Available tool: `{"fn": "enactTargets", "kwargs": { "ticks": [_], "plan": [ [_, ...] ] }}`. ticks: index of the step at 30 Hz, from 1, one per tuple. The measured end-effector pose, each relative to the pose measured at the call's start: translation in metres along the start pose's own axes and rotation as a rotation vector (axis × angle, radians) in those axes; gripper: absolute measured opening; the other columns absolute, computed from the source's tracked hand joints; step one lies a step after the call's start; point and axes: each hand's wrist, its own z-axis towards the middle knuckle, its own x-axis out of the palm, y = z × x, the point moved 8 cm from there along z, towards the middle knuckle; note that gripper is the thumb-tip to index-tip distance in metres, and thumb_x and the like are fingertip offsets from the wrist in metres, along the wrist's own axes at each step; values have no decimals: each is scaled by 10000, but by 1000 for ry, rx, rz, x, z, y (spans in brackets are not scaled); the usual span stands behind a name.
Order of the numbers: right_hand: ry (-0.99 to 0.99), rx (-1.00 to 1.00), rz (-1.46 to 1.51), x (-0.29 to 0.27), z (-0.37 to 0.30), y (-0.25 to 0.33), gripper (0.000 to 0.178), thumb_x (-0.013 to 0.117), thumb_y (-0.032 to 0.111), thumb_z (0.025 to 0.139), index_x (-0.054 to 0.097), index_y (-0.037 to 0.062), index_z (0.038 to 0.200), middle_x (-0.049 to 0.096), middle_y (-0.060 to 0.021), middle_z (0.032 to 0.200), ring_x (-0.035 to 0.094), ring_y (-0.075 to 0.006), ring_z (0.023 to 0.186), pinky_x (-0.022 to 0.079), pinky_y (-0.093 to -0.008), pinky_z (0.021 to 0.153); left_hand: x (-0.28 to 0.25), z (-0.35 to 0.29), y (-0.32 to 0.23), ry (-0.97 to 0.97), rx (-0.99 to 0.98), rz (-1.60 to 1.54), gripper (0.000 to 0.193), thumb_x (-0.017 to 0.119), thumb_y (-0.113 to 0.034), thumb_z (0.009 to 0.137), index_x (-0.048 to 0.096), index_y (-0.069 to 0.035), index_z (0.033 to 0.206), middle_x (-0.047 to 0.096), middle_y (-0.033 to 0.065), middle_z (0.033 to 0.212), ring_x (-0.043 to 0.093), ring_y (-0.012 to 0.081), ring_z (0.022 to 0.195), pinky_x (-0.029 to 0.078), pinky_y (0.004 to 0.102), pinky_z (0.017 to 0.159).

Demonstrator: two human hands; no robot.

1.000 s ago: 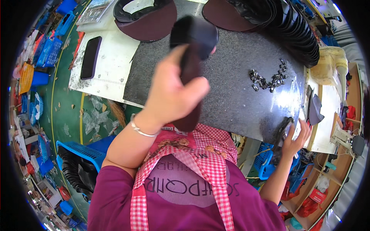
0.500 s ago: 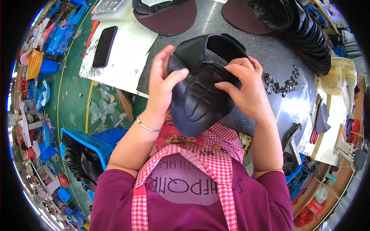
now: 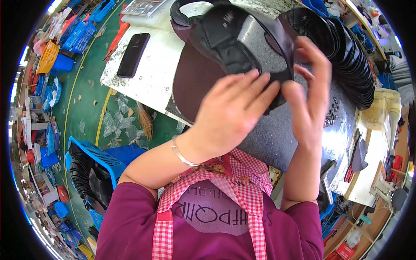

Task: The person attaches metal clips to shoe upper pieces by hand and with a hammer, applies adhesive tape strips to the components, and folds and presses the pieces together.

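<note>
Lining (image 3: pixel 195 78) of dark brown now faces up on a black shoe upper (image 3: pixel 223 45), which half a second ago shows its smooth, stitched black outside between two hands. The piece sits at 12 o'clock from the person, farther from the apron (image 3: pixel 208 169) than in the previous view, its looped edge framing a patch of speckled grey counter (image 3: pixel 273 145). For the work in hand, the turn appears to put the inner side within reach.

The left hand (image 3: pixel 229 112) reaches in from 7 o'clock, its fingers straight and close together over the upper's near black edge; its thumb is hidden, so whether that grip pinches cannot be told. The right hand (image 3: pixel 310 93), blurred, comes up from 5 o'clock with thumb and fingers apart beside the same edge; whether it holds any material is unclear.

A stack of black pieces (image 3: pixel 349 56) curves away at 2 o'clock. Small metal fittings (image 3: pixel 331 115), now partly masked by the right hand, lie at 3, and a dark phone (image 3: pixel 133 55) rests between 10 and 11.
</note>
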Motion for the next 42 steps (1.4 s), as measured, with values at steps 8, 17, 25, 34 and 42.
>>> {"fn": "enactTargets", "kwargs": {
  "ticks": [8, 17, 25, 34, 42],
  "plan": [
    [228, 128, -619, 49, 40, -93, 373, 585, 102, 937, 570, 114, 1310, 611, -187, 1124, 681, -408, 934, 552, -517, 802, 41, -7, 29, 92, -44, -550, 389, 777, -154, 835, 691, -44, 1198, 704, 134, 1185, 675, 298, 1114, 540, 398, 919],
    [-173, -3, -1568, -87, 126, -213, 559, 567, 139, 919, 500, 246, 1463, 474, -95, 1449, 454, -313, 1283, 381, -551, 984, 34, 46, 245, -53, -208, 339, 475, 686, -151, 892, 597, -63, 1350, 597, 163, 1379, 488, 341, 1366, 401, 448, 1116],
    [-115, 188, -1437, -85, 132, -218, 789, 748, 261, 835, 403, 114, 1528, 489, -93, 1478, 383, -300, 1399, 293, -575, 1064, 73, 46, 298, 404, -228, 357, 290, 702, -226, 840, 758, -109, 1099, 729, 196, 1054, 708, 347, 946, 560, 442, 871],
    [-19, -191, -771, 8, 60, -66, 561, 768, 187, 823, 591, 77, 1343, 574, -104, 1307, 462, -321, 1305, 390, -489, 1051, 60, 34, 270, 236, -62, 427, 157, 675, -121, 787, 721, -113, 936, 715, 72, 839, 702, 275, 765, 557, 423, 688],
    [349, -81, -523, 74, -29, -15, 445, 742, 156, 803, 621, -25, 1190, 602, -144, 1212, 553, -311, 1148, 491, -393, 964, 23, 7, 66, -73, 344, 15, 172, 723, -66, 699, 656, -54, 856, 729, 115, 941, 732, 284, 865, 612, 395, 823]
  ]
}}
